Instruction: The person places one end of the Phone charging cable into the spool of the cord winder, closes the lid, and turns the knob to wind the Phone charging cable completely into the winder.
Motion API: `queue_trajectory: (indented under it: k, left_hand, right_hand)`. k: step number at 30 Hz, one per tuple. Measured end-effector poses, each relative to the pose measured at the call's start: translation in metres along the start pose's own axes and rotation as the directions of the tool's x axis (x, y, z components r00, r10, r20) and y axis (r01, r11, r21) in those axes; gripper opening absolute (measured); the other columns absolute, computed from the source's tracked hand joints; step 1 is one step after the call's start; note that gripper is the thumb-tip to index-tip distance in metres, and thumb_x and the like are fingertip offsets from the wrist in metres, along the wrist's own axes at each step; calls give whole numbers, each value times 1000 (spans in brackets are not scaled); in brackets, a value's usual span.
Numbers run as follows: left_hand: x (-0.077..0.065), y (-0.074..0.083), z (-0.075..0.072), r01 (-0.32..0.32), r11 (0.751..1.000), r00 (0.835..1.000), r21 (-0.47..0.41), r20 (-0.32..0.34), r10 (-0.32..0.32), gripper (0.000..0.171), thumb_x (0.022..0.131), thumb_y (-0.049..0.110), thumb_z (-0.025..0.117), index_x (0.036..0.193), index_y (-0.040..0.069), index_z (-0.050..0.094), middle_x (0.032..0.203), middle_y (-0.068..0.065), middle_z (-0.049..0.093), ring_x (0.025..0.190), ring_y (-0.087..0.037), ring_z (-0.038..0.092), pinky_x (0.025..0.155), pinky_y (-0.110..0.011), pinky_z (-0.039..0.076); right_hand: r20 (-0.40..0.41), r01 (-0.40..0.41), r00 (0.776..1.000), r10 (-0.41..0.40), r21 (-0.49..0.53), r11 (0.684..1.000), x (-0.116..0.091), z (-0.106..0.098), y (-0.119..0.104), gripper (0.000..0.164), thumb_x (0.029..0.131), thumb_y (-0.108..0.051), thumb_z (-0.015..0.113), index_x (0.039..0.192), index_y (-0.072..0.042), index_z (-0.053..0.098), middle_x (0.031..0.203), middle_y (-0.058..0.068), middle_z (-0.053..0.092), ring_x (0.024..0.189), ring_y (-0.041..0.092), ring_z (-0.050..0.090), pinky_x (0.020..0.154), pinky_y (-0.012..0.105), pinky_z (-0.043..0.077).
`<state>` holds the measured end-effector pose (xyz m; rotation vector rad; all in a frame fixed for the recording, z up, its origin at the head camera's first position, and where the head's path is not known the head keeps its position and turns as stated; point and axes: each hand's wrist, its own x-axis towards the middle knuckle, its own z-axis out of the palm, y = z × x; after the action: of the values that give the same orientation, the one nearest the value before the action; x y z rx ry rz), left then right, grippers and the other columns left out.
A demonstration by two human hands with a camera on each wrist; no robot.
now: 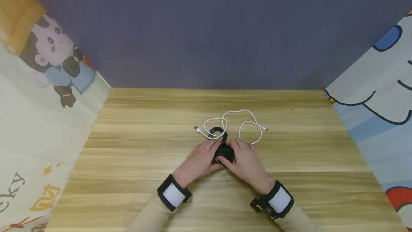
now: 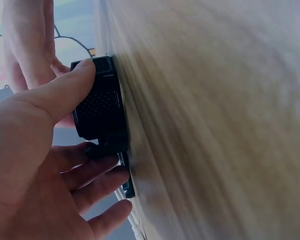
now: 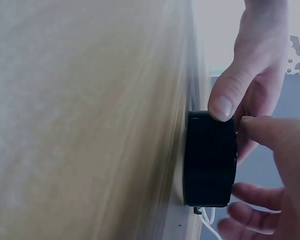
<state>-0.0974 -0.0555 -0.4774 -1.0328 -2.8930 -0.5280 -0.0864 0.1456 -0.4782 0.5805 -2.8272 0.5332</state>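
Black gadget (image 1: pixel 226 151) sits on the table (image 1: pixel 128 160), gripped at opposite sides by left hand (image 1: pixel 200 159) and right hand (image 1: pixel 247 161); white cable (image 1: pixel 244 110) lies beyond it. Step appears to be two-handed adjustment; next move likely calls for a steady hold.

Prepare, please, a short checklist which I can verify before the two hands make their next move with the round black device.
1. Black device sits on the wooden table: ok, by the wrist views.
2. Left hand has contact with the device: ok.
3. Right hand has contact with the device: ok.
4. White cable lies clear of the black ring: not ok, it crosses the ring.
5. Both cable ends, the larger plug and the smaller plug, are unplugged: ok, both lie free.
6. Underside of the device is undamaged: cannot tell, it is hidden.
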Motion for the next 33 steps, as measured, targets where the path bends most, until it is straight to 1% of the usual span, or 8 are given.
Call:
queue_trajectory:
  k: [4, 8, 18, 25, 33]
  left_hand:
    - [0, 0, 1, 13, 1000, 1000, -11, 5, -13, 80, 89, 49, 79, 146, 0, 51, 137, -12, 60, 129, -27, 56, 109, -42, 49]
    - [0, 0, 2, 20, 999, 1000, -36, 14, -19, 80, 89, 49, 79, 147, 0, 51, 138, -12, 60, 129, -27, 56, 109, -42, 49]
    - [4, -6, 4, 35, 995, 999, -92, 22, -33, 81, 87, 49, 81, 146, 3, 52, 145, -12, 57, 133, -27, 54, 107, -45, 51]
    - [6, -12, 2, 45, 988, 997, -151, 75, -33, 82, 84, 48, 84, 147, 6, 52, 144, -11, 59, 133, -26, 55, 112, -43, 47]
    - [10, -18, -1, 46, 982, 995, -185, 92, -29, 81, 80, 47, 86, 144, 9, 54, 141, -10, 61, 130, -26, 57, 112, -42, 47]
  right_hand:
    - [-2, 24, 1000, -24, -4, 1000, 0, 0, 2, 52, 87, -52, 78, 112, -8, 67, 105, 6, 65, 102, 28, 67, 94, 56, 52]
    - [-2, 31, 1000, -31, -14, 999, -1, 1, 3, 51, 86, -52, 79, 111, -8, 67, 104, 5, 64, 102, 28, 67, 93, 55, 52]
    - [-19, 48, 999, -49, -23, 999, 0, 5, 3, 50, 86, -50, 80, 108, -7, 68, 102, 5, 63, 97, 30, 66, 91, 53, 53]
    - [-24, 53, 998, -54, -15, 998, 1, 6, 2, 46, 85, -47, 81, 106, -8, 69, 100, 5, 63, 92, 25, 65, 88, 50, 53]
    - [-22, 40, 999, -40, -1, 999, 3, 5, 0, 45, 85, -45, 83, 105, -7, 69, 98, 4, 62, 92, 23, 64, 88, 50, 53]
